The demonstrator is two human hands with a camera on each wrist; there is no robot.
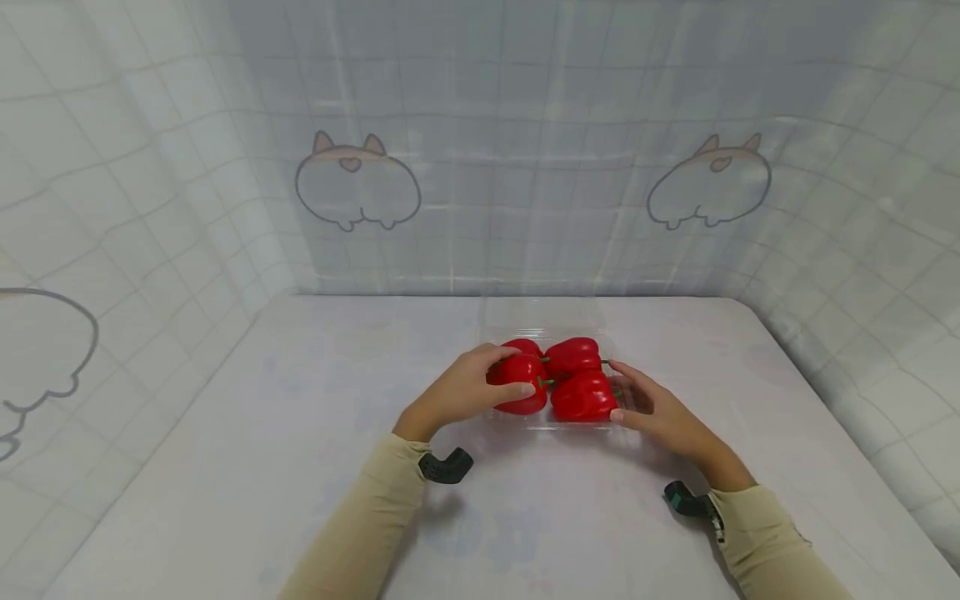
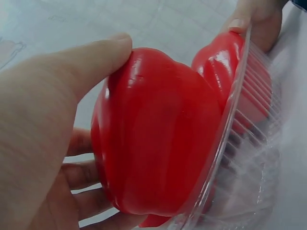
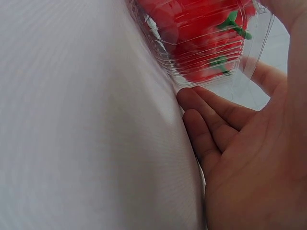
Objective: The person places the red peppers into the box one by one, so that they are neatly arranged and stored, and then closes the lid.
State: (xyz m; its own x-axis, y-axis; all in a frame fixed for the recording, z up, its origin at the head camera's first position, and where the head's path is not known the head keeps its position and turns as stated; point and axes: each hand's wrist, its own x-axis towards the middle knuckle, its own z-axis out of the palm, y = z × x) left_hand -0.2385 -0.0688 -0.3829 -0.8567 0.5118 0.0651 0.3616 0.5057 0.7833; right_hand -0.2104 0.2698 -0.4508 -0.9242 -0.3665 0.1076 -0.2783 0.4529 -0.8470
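Four red bell peppers with green stems, likely plastic, sit in a clear plastic clamshell box (image 1: 540, 427). My left hand (image 1: 472, 385) grips the near-left bell pepper (image 1: 519, 385), its thumb on the near side and its fingers around the far side. In the left wrist view that pepper (image 2: 158, 134) stands above the box's rim. My right hand (image 1: 656, 417) holds the box's right end between thumb and index finger, beside the near-right pepper (image 1: 585, 397). The right wrist view shows its other fingers (image 3: 206, 139) loosely bent, low beside the box wall.
The box's clear lid (image 1: 540, 313) lies opened toward the back of the white table (image 1: 337, 367). Behind and at both sides hang pale checked curtains (image 1: 525, 167) with cartoon animal outlines. Dark wrist-worn devices (image 1: 446, 467) sit at both sleeves.
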